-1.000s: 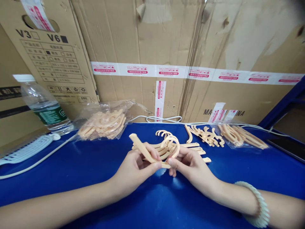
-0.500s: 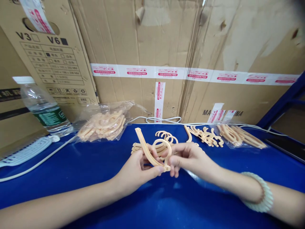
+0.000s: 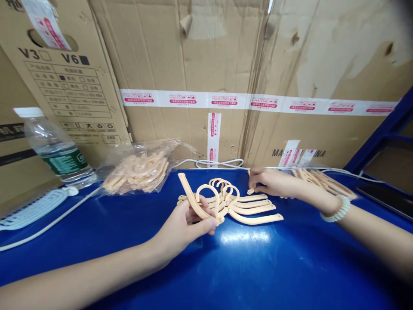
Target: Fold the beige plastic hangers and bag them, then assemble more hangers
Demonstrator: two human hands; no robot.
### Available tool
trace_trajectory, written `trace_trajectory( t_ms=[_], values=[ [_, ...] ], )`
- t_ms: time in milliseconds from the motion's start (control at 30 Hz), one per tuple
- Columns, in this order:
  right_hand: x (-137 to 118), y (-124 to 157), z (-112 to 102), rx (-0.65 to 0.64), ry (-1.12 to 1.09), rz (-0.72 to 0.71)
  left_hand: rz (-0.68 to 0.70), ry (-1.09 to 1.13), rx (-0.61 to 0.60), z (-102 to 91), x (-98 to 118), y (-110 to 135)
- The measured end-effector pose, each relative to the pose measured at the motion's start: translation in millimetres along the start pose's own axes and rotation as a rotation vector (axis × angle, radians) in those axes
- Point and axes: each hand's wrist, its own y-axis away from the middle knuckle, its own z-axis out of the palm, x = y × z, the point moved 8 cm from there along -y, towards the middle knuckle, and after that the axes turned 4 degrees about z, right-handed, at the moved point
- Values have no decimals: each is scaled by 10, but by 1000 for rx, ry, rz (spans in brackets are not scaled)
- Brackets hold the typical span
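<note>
My left hand (image 3: 195,221) is closed on a beige plastic hanger piece, a curved arm (image 3: 191,193) with a round hook (image 3: 208,189) joined at its lower end, held up off the table. At the back of the table my right hand (image 3: 263,181) has its fingers closed around a loose hanger arm (image 3: 251,191); only the ends of that arm show. Between the hands lie several beige hangers (image 3: 254,211) with hooks, overlapping in a row. The small pieces behind my right hand are mostly hidden.
A clear bag (image 3: 138,172) of beige parts, a water bottle (image 3: 61,148) and a pale hairbrush (image 3: 35,209) are on the left. More long arms (image 3: 325,183) and a dark phone (image 3: 387,202) lie right. A white cable (image 3: 222,162) runs along the cardboard (image 3: 193,56).
My right hand has let go of the hook piece and moved back and right to the loose arm. My left hand still holds its hanger piece, shifted slightly left.
</note>
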Motion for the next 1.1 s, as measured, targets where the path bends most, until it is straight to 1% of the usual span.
trace_trajectory(
  t_ms=[67,133,200,233,267,300,333,467,533,600,700,767,867,1000,1100],
  values=[
    [-84,0,-100,102,-31,-19,-10,30,11,3,1,-4],
    [-166,23,-272,262,-117,11,-19,52,16,10,4,-8],
    [-233,74,-443,436,-292,83,-21,65,13,19,10,-10],
    [-270,99,-497,501,-416,118,-20,68,12,21,14,-9],
    [-316,114,-520,537,-556,144,-19,70,12,21,16,-7],
    [-373,113,-510,537,-705,163,-18,71,13,20,17,-5],
    [-441,102,-475,509,-848,180,-19,71,14,18,16,-2],
    [-740,66,-273,333,-1348,242,-13,55,15,13,15,5],
    [-864,74,-180,264,-1548,273,-9,43,16,11,17,4],
    [-949,92,-91,226,-1692,314,-9,32,15,9,17,5],
    [-1001,123,30,250,-1770,382,-19,10,9,5,5,11],
    [-1028,134,114,259,-1765,422,-25,6,8,-3,-10,15],
    [-1089,137,231,228,-1742,464,-21,1,8,-19,-36,17],
    [-1109,152,287,256,-1714,474,37,-16,-11,-10,-11,13],
    [-1098,157,332,243,-1701,491,64,-32,-35,26,35,14]
  ],
)
